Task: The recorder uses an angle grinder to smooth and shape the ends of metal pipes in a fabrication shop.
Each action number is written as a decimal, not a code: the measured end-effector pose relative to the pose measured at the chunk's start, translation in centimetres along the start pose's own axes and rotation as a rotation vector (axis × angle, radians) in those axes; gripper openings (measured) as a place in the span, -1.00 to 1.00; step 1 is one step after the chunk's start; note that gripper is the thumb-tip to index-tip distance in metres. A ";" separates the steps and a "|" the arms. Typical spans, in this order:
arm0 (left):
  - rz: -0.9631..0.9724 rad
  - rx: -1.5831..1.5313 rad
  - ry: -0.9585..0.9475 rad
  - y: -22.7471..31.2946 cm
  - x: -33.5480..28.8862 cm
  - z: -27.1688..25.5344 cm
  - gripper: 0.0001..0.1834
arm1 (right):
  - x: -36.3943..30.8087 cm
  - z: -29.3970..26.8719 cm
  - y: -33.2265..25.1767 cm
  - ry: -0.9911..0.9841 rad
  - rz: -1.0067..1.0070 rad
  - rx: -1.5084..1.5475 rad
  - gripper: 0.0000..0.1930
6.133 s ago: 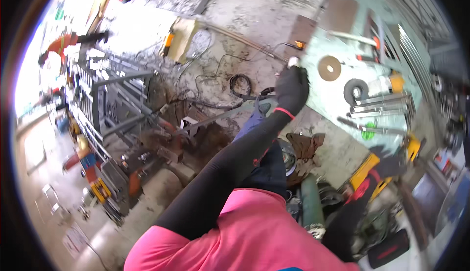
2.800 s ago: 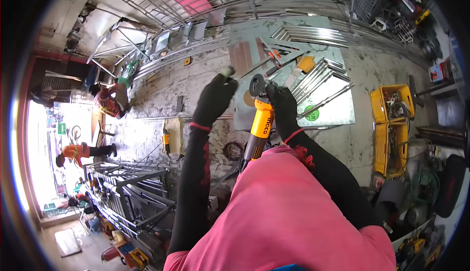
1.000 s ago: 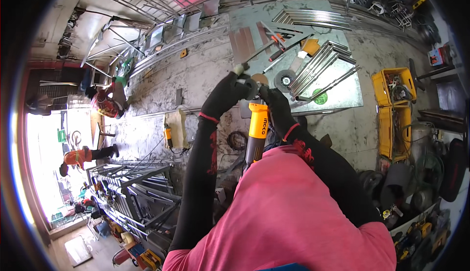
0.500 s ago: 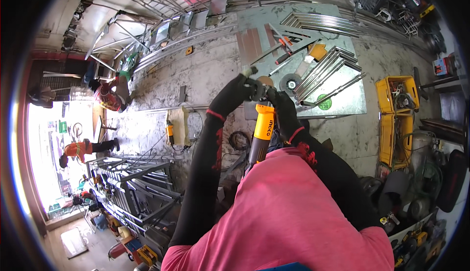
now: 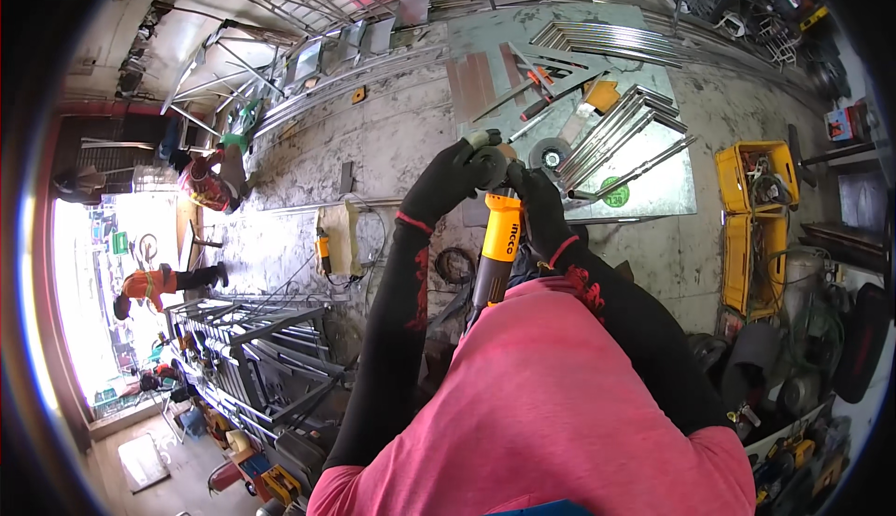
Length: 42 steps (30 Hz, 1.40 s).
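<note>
An angle grinder with a yellow and dark body points away from me, its rear end against my pink shirt. My left hand, in a black glove with a pale fingertip, is closed on a round grey disc at the grinder's head. On the head's other side, my right hand, also in a black glove, is closed around it; its fingers are partly hidden. Just beyond the hands, a black-rimmed disc lies on the metal-topped table.
Bent shiny metal tubes, an orange-handled tool and a yellow glove-like piece lie on the table. Yellow crates stand right. Another grinder lies left on cardboard. Two people work far left, one in orange.
My left hand has shifted slightly, and the grey disc it holds now shows more of its face. The right hand stays at the grinder's head.
</note>
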State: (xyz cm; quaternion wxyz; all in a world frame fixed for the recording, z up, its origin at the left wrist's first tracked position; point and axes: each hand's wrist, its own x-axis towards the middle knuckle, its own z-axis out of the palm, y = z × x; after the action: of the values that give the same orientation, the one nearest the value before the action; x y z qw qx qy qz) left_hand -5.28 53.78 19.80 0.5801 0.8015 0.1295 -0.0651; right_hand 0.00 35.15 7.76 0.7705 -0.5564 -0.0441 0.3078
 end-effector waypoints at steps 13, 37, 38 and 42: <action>-0.192 -1.348 0.065 -10.6 3.1 2.0 -0.39 | -0.3 -2.8 4.2 -0.122 0.392 0.769 -0.70; -0.510 -0.330 0.728 -17.9 6.6 1.0 -0.65 | 0.7 -3.9 7.5 -0.121 0.468 0.908 -0.65; -0.544 -0.372 0.752 -17.8 5.9 0.8 -0.63 | 0.5 -3.7 7.2 -0.121 0.483 0.905 -0.65; -0.541 0.288 0.694 -15.5 5.6 1.2 -0.38 | 0.7 -3.9 6.0 -0.158 0.562 0.904 -0.65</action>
State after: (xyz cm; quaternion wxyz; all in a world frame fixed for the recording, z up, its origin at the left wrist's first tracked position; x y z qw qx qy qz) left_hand -4.21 57.96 3.85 0.3474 0.7858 0.5101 0.0405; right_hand -0.39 33.36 0.80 0.8154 -0.1347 0.1855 0.5316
